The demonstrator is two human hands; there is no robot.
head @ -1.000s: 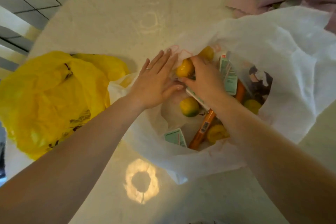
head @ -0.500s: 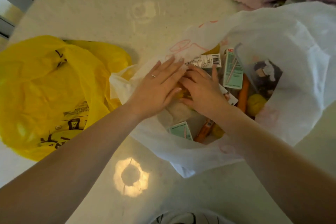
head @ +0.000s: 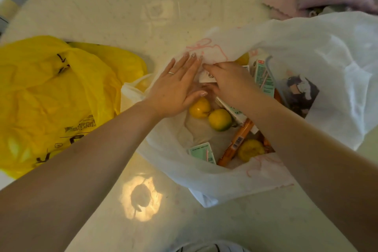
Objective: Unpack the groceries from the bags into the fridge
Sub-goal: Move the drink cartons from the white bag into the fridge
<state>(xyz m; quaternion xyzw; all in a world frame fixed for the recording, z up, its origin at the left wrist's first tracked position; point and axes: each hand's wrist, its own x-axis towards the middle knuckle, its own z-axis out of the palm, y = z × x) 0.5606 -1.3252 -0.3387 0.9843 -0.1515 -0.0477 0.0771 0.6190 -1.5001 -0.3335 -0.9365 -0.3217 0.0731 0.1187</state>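
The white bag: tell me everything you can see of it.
The white bag is thin, crinkled, translucent plastic with faint pink print. It lies slumped on the pale table, mouth open toward the camera, right of a yellow bag. Inside show yellow-green citrus fruits, green-and-white cartons and an orange packet. The left hand lies flat on its rim; the right hand reaches inside.

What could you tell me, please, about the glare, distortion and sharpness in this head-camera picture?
Head view: a bright ring-shaped glare patch sits on the glossy table near the white bag; wide-angle bending stretches both forearms towards the corners; the light is warm and dim; the fruit reads fairly sharp, the pink cloth soft.
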